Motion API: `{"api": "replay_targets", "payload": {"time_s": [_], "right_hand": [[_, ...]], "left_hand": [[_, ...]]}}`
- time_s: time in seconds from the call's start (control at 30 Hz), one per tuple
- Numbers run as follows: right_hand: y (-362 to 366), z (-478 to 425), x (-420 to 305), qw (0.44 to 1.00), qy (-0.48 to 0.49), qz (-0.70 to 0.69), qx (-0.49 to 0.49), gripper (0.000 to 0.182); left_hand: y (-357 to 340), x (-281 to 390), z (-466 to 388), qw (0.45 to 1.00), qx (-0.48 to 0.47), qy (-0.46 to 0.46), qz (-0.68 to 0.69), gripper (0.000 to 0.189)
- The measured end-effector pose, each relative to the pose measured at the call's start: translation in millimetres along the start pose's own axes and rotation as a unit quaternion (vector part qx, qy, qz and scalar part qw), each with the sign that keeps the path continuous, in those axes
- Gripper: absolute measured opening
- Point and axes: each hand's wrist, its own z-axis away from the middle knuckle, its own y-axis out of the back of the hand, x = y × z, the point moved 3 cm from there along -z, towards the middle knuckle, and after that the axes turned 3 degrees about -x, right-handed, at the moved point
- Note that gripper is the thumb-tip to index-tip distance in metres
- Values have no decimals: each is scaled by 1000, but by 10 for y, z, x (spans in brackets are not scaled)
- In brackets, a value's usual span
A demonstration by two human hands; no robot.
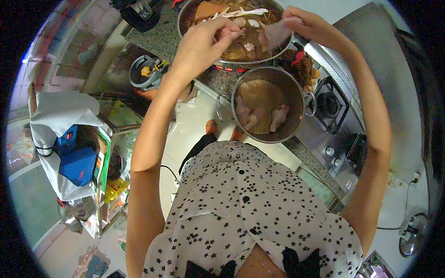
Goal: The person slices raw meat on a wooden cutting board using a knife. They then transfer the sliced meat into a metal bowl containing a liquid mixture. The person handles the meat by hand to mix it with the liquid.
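A wide metal pan (257, 63) at the top holds brown broth with pale meat pieces, poultry feet (240, 13) and an orange-brown block of food (209, 9). Over its right side, my right hand (295, 22) grips a pale, blurred piece of raw meat (276, 34), perhaps poultry. My left hand (222, 34) is above the pan's middle with curled fingers; a small pinkish piece seems to be at the fingertips, but I cannot tell whether it is held. Nearer to me stands a deep steel pot (299, 120) with several raw meat pieces (279, 116) in cloudy liquid.
A gas hob (328, 104) lies right of the pot, beside a foil-like splash guard (335, 64). A gas cylinder (139, 74) stands left of the granite counter (156, 38). Further left is a shelf rack with a blue box (80, 166). A red-handled item (298, 57) lies near the pan.
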Motion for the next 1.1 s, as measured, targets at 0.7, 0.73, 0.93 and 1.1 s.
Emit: {"api": "replay_targets", "payload": {"time_s": [0.7,0.73,0.93,1.1], "right_hand": [[-1192,-1320,482,991,14,124,-43,25],[-1108,-1279,379,989,80,120,-32,23],[-1034,-1204,834,992,45,107,54,23],[-1072,-1110,880,985,70,157,6,23]], "left_hand": [[475,-627,109,996,75,37,7,17],[496,-620,101,997,70,42,6,17],[451,-633,59,996,77,48,15,16],[426,-585,56,995,92,23,25,15]]}}
